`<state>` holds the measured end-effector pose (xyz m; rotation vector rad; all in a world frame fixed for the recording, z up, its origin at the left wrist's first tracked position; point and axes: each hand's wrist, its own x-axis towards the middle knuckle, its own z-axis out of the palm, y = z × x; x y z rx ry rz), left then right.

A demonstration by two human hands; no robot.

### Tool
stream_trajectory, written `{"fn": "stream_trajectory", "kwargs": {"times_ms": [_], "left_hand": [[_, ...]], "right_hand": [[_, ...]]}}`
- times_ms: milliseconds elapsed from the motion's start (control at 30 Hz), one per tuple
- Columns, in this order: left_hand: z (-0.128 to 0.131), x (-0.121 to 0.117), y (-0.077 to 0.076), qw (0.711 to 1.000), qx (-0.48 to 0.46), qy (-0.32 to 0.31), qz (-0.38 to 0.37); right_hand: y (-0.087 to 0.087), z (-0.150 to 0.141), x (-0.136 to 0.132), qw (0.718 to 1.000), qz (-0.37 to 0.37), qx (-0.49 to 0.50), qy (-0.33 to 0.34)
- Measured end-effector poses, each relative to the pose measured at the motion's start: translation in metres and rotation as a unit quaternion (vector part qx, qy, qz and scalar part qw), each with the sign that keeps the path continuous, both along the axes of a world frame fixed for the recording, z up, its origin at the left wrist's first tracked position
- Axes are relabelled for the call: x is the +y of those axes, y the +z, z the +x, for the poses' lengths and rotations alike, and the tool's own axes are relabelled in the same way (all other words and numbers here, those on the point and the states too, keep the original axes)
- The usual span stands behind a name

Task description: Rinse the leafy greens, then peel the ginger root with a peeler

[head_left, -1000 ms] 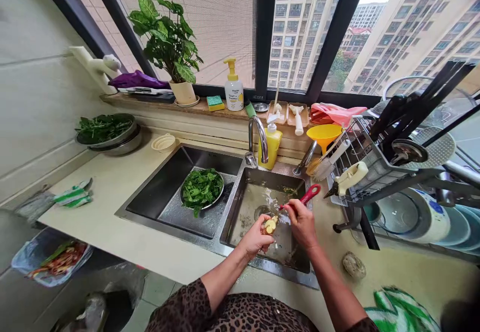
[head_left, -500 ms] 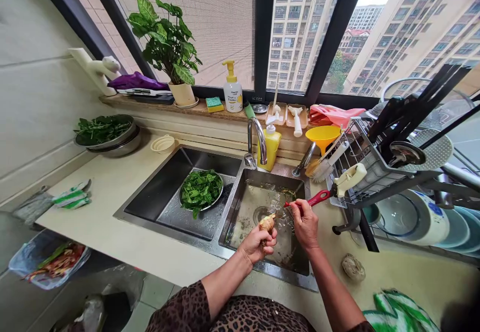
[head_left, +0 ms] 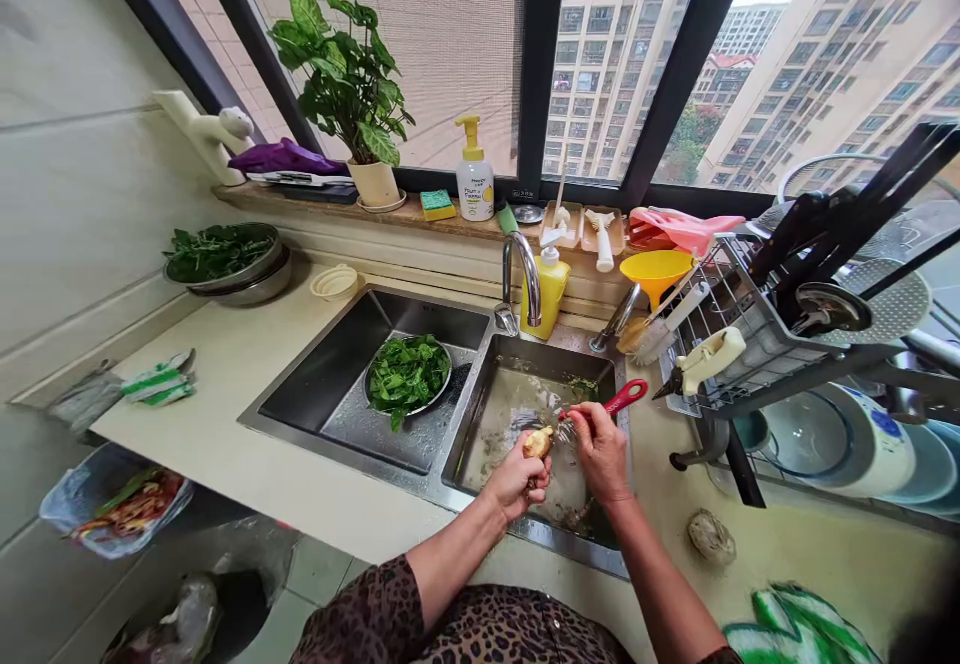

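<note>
My left hand (head_left: 519, 484) is closed around a knobbly piece of ginger (head_left: 538, 441), its pale yellow top showing above the fingers. My right hand (head_left: 600, 449) grips a red-handled peeler (head_left: 626, 397); the handle sticks out to the right, and the blade end is too small to make out clearly. Its front end is near the ginger, with a narrow gap between the hands. Both hands are over the right basin (head_left: 487, 424), which holds murky water with scraps floating in it.
In the left basin (head_left: 300, 384) sits a bowl of green leaves (head_left: 409, 376). The faucet (head_left: 532, 289) arches behind my hands. A dish rack (head_left: 757, 344) with utensils stands right; a brownish lump (head_left: 711, 536) and a green-striped cloth (head_left: 806, 624) lie nearer.
My right hand has shifted slightly left and the peeler has moved closer to the ginger. More of the ginger's pale surface faces up. The whole view has swung a little left.
</note>
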<state>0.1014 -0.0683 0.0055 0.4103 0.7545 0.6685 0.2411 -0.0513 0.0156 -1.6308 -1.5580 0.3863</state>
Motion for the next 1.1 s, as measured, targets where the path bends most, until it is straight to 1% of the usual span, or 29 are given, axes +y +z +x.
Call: {"fn": "stream_trajectory", "kwargs": {"times_ms": [67,100,133,167,233,267,300,367,400,467,533,600,667,700,733,800,833,867,900,933,1000,1033,1100], "left_hand": [[0.003,0.000,-0.002,0.999,0.036,0.000,0.009],[0.004,0.000,-0.002,0.999,0.040,-0.002,0.011],[0.004,-0.001,-0.003,0.999,0.034,0.000,0.009],[0.005,-0.001,-0.003,1.000,0.020,0.006,0.001],[0.004,0.000,-0.003,0.999,-0.019,0.026,-0.027],[0.004,0.001,-0.003,0.998,-0.039,0.032,-0.042],[0.004,0.001,-0.004,0.997,-0.053,0.036,-0.054],[0.006,0.001,-0.005,0.996,-0.054,0.039,-0.067],[0.008,0.001,-0.006,0.996,-0.044,0.045,-0.066],[0.011,-0.002,-0.007,0.996,-0.013,0.059,-0.061],[0.011,-0.005,-0.007,0.997,0.007,0.059,-0.052],[0.009,-0.008,-0.005,0.998,0.007,0.043,-0.040],[0.006,-0.008,-0.002,0.999,0.010,0.037,-0.030],[0.005,-0.008,-0.001,0.999,0.017,0.037,-0.028],[0.005,-0.008,0.000,0.999,0.028,0.039,-0.024],[0.007,-0.008,0.001,0.997,0.056,0.042,-0.012],[0.008,-0.008,0.001,0.997,0.065,0.041,-0.007],[0.009,-0.008,0.000,0.997,0.067,0.039,-0.003],[0.010,-0.009,-0.001,0.997,0.064,0.038,-0.004],[0.010,-0.008,-0.002,0.998,0.053,0.038,-0.009],[0.008,-0.006,-0.006,0.998,0.015,0.049,-0.033],[0.008,-0.004,-0.007,0.997,-0.006,0.061,-0.052],[0.007,0.000,-0.009,0.989,-0.043,0.096,-0.102]], "right_hand": [[0.001,-0.003,-0.002,0.997,-0.016,0.017,0.073],[0.000,-0.003,-0.002,0.996,-0.021,0.008,0.085],[0.000,-0.002,-0.002,0.997,-0.020,-0.006,0.072],[0.000,-0.001,-0.002,0.999,-0.013,-0.016,0.040],[0.002,0.003,-0.002,1.000,0.001,0.001,-0.023],[0.004,0.002,-0.003,0.999,0.003,0.024,-0.026],[0.005,0.000,-0.005,0.999,-0.001,0.049,-0.009],[0.007,-0.010,-0.010,0.996,-0.016,0.080,0.046],[0.007,-0.016,-0.013,0.994,-0.023,0.082,0.065],[0.004,-0.024,-0.016,0.995,-0.035,0.063,0.075],[-0.001,-0.022,-0.015,0.997,-0.041,0.025,0.055],[-0.004,-0.011,-0.010,0.999,-0.031,-0.010,0.010],[-0.004,0.001,-0.005,0.999,-0.009,-0.021,-0.041],[-0.003,0.005,-0.004,0.999,0.001,-0.012,-0.051],[-0.001,0.006,-0.003,0.999,0.006,0.004,-0.042],[0.002,0.005,-0.002,0.999,-0.005,0.031,0.024],[0.003,0.004,-0.002,0.998,-0.017,0.032,0.055],[0.004,0.003,-0.002,0.997,-0.026,0.022,0.066],[0.004,0.004,-0.002,0.998,-0.028,0.007,0.054],[0.005,0.005,-0.002,0.999,-0.025,-0.003,0.026],[0.007,0.007,-0.003,1.000,-0.009,0.013,-0.023],[0.008,0.006,-0.004,0.999,-0.004,0.036,-0.019],[0.010,0.001,-0.009,0.996,-0.001,0.077,0.036]]}}
